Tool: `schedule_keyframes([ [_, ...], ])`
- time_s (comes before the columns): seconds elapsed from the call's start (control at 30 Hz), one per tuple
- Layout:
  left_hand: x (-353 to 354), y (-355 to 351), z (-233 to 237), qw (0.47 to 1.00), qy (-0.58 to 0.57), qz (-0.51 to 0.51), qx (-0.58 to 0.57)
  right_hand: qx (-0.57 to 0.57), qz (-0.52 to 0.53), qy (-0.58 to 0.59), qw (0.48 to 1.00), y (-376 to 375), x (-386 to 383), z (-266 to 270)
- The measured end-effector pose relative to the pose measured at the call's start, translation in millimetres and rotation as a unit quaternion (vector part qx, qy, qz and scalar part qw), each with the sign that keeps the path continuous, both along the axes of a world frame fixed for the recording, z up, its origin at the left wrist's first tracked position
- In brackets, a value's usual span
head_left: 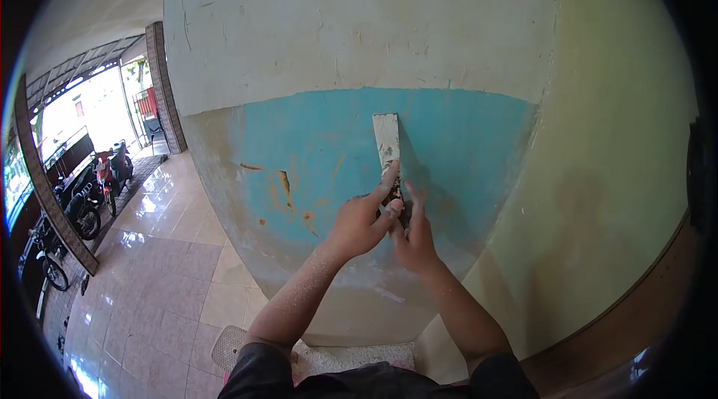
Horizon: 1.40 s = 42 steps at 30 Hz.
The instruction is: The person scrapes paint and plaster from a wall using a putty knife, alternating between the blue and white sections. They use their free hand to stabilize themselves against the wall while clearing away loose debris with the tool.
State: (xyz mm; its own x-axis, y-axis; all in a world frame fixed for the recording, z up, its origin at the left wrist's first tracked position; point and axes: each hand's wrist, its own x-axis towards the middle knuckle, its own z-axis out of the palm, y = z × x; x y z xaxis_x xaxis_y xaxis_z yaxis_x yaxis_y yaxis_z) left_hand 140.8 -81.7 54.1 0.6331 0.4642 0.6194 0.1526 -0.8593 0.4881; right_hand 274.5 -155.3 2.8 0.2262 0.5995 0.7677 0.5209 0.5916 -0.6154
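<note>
A scraper (387, 136) with a pale, spattered blade points upward against the wall, its blade edge on the turquoise patch (321, 130). My left hand (360, 221) is closed around the scraper's dark handle from the left, with the index finger stretched along the lower blade. From the right, my right hand (413, 233) also grips the handle, its fingers bent and partly hidden. Pale dust covers the fingers and my left forearm. Orange-brown scratches and a peeled spot (284, 186) mark the turquoise area left of my hands.
Off-white wall surface (359, 25) lies above the turquoise, and a yellowish wall (613, 100) meets it on the right. Below, a perforated pale seat-like object (229, 348) stands by the wall base. Shiny tiles (172, 272) stretch left towards parked motorcycles (105, 175).
</note>
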Motion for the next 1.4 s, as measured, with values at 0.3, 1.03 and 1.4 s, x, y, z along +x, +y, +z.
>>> schedule_keyframes([
  [0.3, -10, -20, 29, 0.985, 0.143, 0.043, 0.083, -0.079, -0.001, -0.059, 0.995, -16, 11, 33],
  [1.03, -142, 143, -1, 0.804, -0.114, 0.445, 0.377, 0.135, -0.183, -0.384, 0.895, -23, 105, 151],
  [1.4, -142, 146, -10, 0.807, -0.112, 0.435, 0.384, 0.099, -0.171, -0.411, 0.89, -19, 109, 166],
])
